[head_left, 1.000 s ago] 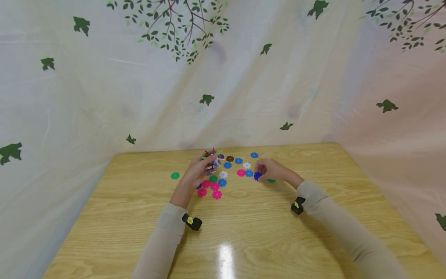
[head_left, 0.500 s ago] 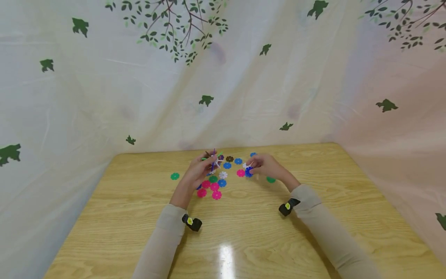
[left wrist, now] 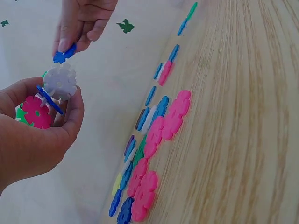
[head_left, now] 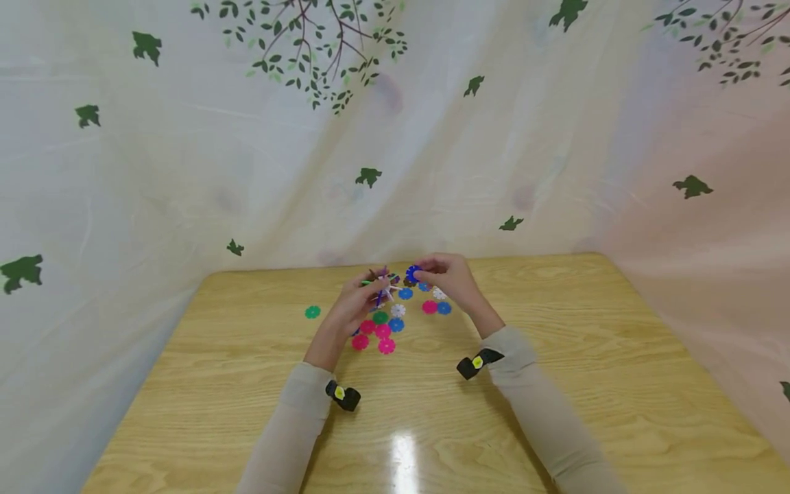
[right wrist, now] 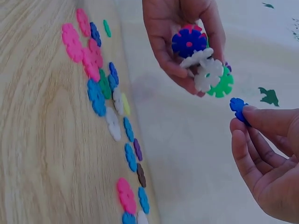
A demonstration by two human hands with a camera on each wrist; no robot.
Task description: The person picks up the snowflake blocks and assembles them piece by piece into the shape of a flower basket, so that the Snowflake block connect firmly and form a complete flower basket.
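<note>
My left hand [head_left: 348, 309] holds a cluster of interlocked flower-shaped plastic discs [right wrist: 208, 74] above the table. White, dark blue, pink and green discs show in it; the palm hides part. To its right, my right hand [head_left: 455, 280] pinches a single dark blue notched disc [head_left: 413, 274] between thumb and fingers. In the right wrist view a small gap separates this blue disc from the cluster. The left wrist view shows its edge close above a white disc [left wrist: 60, 81] of the cluster.
Loose discs lie flat on the wooden table [head_left: 247, 412] under and around my hands. Several pink discs [head_left: 383, 331] are grouped in front, with blue and white ones behind. One green disc [head_left: 313, 312] lies apart on the left. A printed cloth [head_left: 296, 199] hangs behind the table.
My right hand has lifted the dark blue disc off the table's right side and carried it leftward, up close to the cluster. The left hand stays nearly in place with the cluster.
</note>
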